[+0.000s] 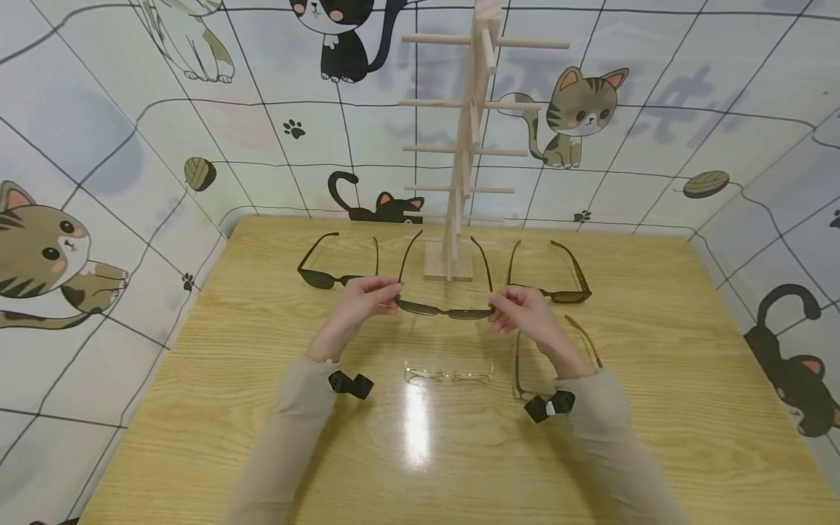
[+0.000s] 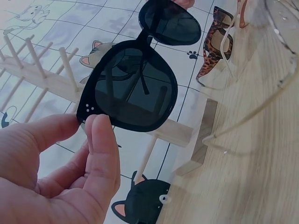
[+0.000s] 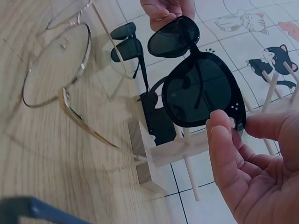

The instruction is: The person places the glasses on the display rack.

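Left hand (image 1: pixel 364 301) and right hand (image 1: pixel 527 312) pinch rounded black sunglasses (image 1: pixel 444 313) by opposite ends, three pale dots (image 2: pixel 89 108) marking each; a pale wooden peg stand (image 1: pixel 460 171) rises at twelve o'clock.

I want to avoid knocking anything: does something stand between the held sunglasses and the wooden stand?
Nothing visible does. The left hand and right hand hold the sunglasses by their front corners in front of the wooden stand; another dark pair lies to the left and a tortoiseshell pair to the right, outside that gap.
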A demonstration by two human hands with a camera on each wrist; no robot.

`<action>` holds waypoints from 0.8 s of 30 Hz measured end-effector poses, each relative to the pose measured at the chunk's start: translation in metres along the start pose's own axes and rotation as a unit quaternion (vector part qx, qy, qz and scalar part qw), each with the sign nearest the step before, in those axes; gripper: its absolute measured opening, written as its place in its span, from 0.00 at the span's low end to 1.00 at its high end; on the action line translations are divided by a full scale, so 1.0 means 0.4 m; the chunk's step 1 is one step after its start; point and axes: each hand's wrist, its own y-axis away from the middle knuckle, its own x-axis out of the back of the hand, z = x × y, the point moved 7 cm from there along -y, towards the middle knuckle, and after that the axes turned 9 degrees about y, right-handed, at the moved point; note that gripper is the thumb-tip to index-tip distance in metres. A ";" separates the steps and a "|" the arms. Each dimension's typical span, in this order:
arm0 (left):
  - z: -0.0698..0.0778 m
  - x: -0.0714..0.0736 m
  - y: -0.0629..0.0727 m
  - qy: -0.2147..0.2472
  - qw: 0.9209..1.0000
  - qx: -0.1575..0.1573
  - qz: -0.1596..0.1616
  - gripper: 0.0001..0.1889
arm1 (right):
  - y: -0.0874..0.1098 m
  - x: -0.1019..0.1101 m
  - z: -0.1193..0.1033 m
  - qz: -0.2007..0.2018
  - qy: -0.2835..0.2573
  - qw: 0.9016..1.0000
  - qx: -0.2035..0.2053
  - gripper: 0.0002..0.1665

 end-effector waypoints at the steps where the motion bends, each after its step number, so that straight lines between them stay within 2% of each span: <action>1: 0.000 -0.002 -0.006 0.005 1.000 0.003 0.000 0.16 | -0.005 0.004 0.003 0.000 0.001 1.000 -0.004 0.16; 6: -0.001 -0.012 -0.030 0.011 1.000 0.019 0.011 0.19 | -0.029 0.023 0.014 0.003 0.003 1.000 -0.019 0.17; 11: 0.002 -0.018 -0.054 0.024 0.999 0.031 0.031 0.18 | -0.053 0.038 0.021 0.002 -0.001 1.000 -0.028 0.18; 24: 0.014 -0.013 -0.129 0.090 0.993 0.034 0.074 0.18 | -0.128 0.055 0.029 0.022 -0.011 0.997 -0.067 0.20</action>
